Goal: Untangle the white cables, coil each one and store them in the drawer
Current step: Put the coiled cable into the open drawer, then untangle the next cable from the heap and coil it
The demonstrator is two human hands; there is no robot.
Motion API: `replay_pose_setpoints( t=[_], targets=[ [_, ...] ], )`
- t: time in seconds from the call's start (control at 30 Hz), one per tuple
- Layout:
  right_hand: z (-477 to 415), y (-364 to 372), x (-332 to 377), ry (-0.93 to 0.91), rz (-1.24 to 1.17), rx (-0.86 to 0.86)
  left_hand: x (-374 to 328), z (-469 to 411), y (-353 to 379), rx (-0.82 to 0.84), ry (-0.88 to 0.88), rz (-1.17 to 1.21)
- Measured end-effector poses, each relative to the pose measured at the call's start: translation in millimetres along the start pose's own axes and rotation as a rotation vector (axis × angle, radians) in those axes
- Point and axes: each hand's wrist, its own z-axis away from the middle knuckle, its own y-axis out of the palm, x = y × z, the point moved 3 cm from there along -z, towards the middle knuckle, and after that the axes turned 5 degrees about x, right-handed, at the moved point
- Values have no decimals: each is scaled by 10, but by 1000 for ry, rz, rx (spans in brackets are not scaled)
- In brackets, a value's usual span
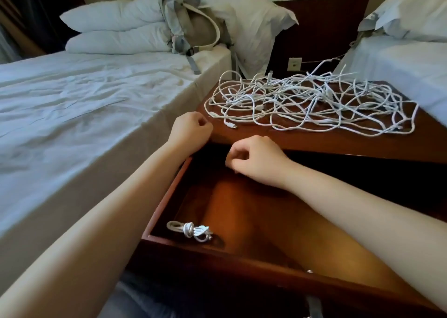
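Only one view was given, taken from the head with a wide-angle lens. It was aimed forward and down, set close above the open drawer (242, 255), with the desk (314, 143) just beyond and the bed (72, 105) along the left side.

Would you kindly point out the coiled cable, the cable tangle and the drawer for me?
coiled cable (189, 231), head view, on its knotted middle.
cable tangle (312, 102), head view, on the dense middle of the pile.
drawer (170, 192), head view, on its left wall's rim.
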Motion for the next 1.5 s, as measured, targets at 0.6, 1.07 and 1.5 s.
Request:
replay_pose_setpoints(
  t=[0.6,1.07,1.5],
  targets=[
    [368,931,373,-194,-149,525,363,337,-19,149,133,-51],
    [-64,-341,-103,-98,-2,-227,-53,-93,-21,23,131,-18],
    [-962,-754,-549,109,360,-332,-470,-1113,273,-140,14,351]
  ],
)
